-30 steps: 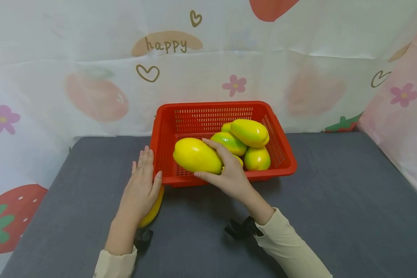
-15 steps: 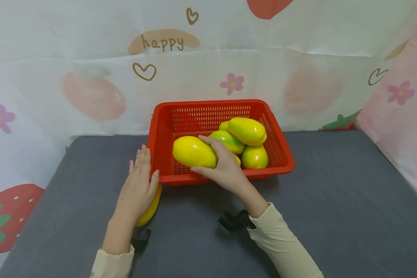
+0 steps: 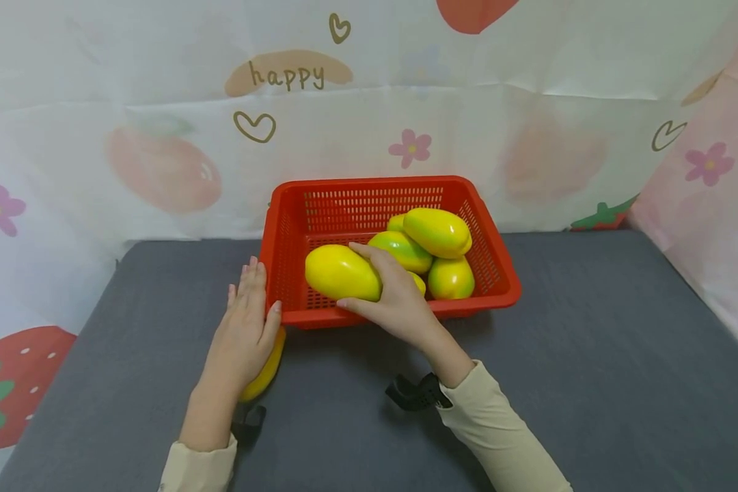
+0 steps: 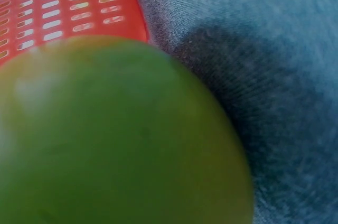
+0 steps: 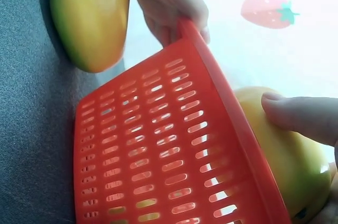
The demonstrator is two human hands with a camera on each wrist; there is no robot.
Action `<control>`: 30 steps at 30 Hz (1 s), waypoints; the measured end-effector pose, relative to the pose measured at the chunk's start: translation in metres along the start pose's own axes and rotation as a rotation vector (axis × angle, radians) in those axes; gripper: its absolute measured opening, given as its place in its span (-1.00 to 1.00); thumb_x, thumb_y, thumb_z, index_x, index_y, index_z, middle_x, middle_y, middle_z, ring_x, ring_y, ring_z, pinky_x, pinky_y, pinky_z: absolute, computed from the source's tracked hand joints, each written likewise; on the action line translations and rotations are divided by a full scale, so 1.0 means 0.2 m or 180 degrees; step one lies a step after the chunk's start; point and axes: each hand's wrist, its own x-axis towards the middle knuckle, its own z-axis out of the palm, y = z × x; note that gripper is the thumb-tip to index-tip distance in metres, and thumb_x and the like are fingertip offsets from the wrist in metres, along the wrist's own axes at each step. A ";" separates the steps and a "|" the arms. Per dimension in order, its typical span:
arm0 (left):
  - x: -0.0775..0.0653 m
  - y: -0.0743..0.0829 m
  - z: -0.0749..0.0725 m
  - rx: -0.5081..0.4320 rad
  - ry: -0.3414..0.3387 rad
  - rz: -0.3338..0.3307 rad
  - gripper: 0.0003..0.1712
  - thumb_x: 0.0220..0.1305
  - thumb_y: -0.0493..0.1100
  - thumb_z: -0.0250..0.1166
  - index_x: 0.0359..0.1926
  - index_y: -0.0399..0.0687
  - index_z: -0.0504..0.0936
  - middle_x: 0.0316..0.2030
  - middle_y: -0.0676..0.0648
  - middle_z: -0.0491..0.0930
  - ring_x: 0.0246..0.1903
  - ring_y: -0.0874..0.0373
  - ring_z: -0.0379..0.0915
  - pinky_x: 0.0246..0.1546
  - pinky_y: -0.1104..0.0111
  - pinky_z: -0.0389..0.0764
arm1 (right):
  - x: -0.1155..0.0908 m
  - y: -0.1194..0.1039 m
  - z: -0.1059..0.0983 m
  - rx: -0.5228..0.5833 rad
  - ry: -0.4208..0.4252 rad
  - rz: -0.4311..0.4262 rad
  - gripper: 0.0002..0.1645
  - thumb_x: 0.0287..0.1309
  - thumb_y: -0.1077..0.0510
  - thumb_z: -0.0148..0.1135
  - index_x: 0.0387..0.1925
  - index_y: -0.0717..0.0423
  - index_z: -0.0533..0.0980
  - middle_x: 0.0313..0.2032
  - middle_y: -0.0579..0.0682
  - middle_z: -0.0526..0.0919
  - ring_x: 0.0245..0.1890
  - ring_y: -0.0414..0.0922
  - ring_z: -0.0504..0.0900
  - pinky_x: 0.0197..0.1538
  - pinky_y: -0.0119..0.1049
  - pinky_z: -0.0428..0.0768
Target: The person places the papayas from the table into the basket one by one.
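My right hand [image 3: 396, 294] grips a yellow mango [image 3: 341, 272], thumb on its near side and fingers across the far side, over the front left part of a red plastic basket [image 3: 289, 316]. In the right wrist view the thumb [image 5: 301, 112] lies on this mango [image 5: 288, 163] just past the rim. With its fingers straight, my left hand [image 3: 241, 335] rests along the basket's left rim. Another mango [image 3: 267, 372] lies on the table, partly hidden beneath the left wrist. The left wrist view shows its green side [image 4: 121, 134] up close.
Several yellow-green mangoes, one on top [image 3: 436, 232], are piled in the basket's right half. The basket stands on a grey cloth-covered table [image 3: 590, 342], close to a white printed curtain [image 3: 357, 137] at the back. Black straps [image 3: 415, 393] sit at the wrists.
The mango in my right hand has sunk slightly lower into the basket. My left hand stays at the rim, and the head view has shifted a little.
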 end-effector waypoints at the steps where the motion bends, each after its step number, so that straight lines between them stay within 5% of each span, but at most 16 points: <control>1: 0.00 0.00 0.00 0.0001 -0.0002 0.0000 -0.23 0.41 -0.08 -0.03 0.45 -0.30 -0.16 0.46 -0.20 -0.21 0.43 -0.08 -0.30 0.38 0.04 -0.19 | 0.00 0.00 0.00 -0.0010 -0.0001 0.0000 -0.08 -0.06 0.03 0.46 0.32 0.08 0.26 0.18 0.00 0.41 0.06 -0.11 0.38 0.17 -0.10 0.37; 20: 0.00 0.00 0.00 0.0005 0.0042 0.0056 -0.25 0.42 -0.10 -0.05 0.45 -0.33 -0.15 0.46 -0.21 -0.21 0.43 -0.10 -0.29 0.37 0.02 -0.17 | -0.01 0.00 0.00 0.0040 -0.0089 -0.0091 -0.25 -0.01 0.16 0.42 0.23 0.21 0.36 0.15 0.11 0.44 0.09 -0.04 0.43 0.14 -0.11 0.47; 30: -0.01 0.00 0.00 -0.0050 0.0025 0.0073 -0.25 0.42 -0.10 -0.06 0.44 -0.33 -0.16 0.46 -0.19 -0.24 0.43 -0.10 -0.30 0.38 0.03 -0.20 | -0.03 0.00 0.01 0.0149 0.0098 -0.0283 -0.35 0.01 0.20 0.40 0.17 0.23 0.42 0.10 0.08 0.50 0.07 -0.06 0.45 0.14 -0.11 0.47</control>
